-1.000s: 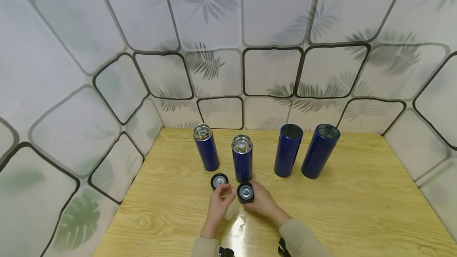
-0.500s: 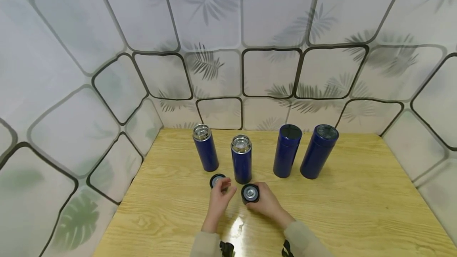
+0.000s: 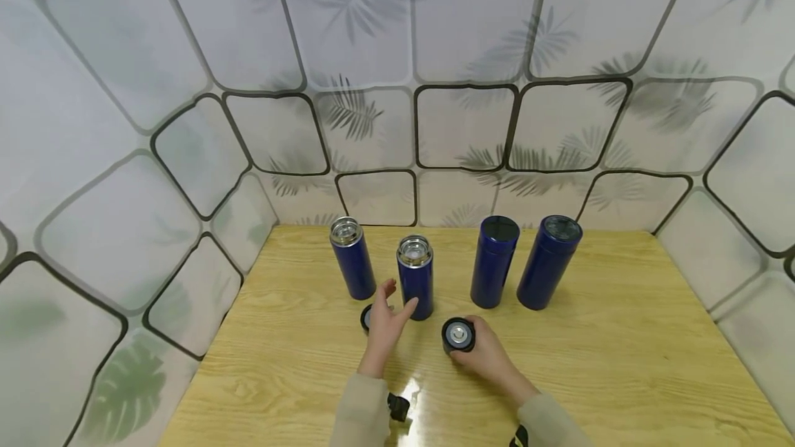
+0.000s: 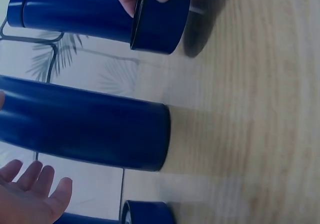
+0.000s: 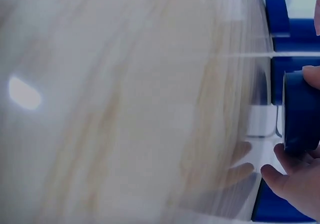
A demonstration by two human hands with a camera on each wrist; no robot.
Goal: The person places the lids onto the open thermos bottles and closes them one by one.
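Note:
My right hand [image 3: 487,356] grips a blue bottle lid [image 3: 458,336], its grey inner side turned up; thumb and fingers lie around its side in the right wrist view. My left hand [image 3: 384,333] has its fingers spread beside an uncapped blue thermos bottle [image 3: 417,285] with a bare steel mouth. In the left wrist view that bottle [image 4: 85,124] stands beyond the fingers, with a gap visible below it. A second lid [image 3: 364,320] lies on the table, partly hidden behind my left hand. Another uncapped thermos bottle [image 3: 352,264] stands behind it to the left.
Two capped blue thermos bottles [image 3: 494,264] [image 3: 549,264] stand at the right, close together. All stand on a light wooden table [image 3: 596,378], with a patterned curtain [image 3: 466,130] behind and at the sides.
My left hand has moved forward from near the second lid to the front uncapped bottle, its fingers opening wider. My right hand has carried its lid to the right, away from that bottle.

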